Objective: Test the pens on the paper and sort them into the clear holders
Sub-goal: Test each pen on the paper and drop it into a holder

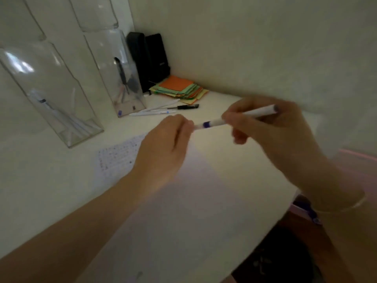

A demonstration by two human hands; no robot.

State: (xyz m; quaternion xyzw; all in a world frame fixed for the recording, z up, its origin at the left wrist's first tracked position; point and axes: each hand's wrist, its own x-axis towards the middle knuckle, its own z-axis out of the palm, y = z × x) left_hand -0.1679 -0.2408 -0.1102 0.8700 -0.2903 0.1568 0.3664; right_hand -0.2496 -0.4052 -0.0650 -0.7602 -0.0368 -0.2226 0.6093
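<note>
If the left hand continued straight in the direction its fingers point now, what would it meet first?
Probably the right hand: the left hand already pinches the pen tip, and the right grips it just beyond. Depth is unclear.

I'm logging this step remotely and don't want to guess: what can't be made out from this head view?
- Tip end of the white pen: covered by the left hand, so capped or uncapped is unclear.
- Marks on the paper: too faint and blurred to read, partly behind the left hand.
- Pens in the near holder: glare and blur, count unclear.
- Right hand: motion blur hides the finger placement on the pen.
</note>
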